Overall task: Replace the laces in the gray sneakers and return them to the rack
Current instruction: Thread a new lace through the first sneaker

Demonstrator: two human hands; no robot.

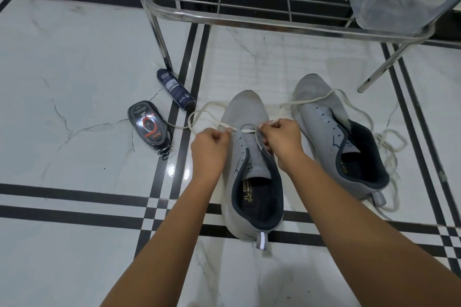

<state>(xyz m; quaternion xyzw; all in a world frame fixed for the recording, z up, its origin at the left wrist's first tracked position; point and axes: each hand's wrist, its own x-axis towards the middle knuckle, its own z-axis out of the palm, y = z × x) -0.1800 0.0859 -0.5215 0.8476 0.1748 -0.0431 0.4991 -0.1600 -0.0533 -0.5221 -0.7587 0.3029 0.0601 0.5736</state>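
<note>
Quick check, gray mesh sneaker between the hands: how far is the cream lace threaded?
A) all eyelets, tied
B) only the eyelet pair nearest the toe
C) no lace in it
B: on the gray mesh sneaker, the cream lace crosses only the eyelet pair nearest the toe. The eyelets behind it are bare, and the left hand and right hand each pinch one side of the lace.

Both of the person's arms are bare. The left forearm (182, 219) and the right forearm (344, 207) show uncovered skin from the elbow end right up to the wrists, slim and smooth. The left grip (208, 147) and the right grip (282, 139) are bare-skinned as well, the knuckles plainly showing on each.
</note>
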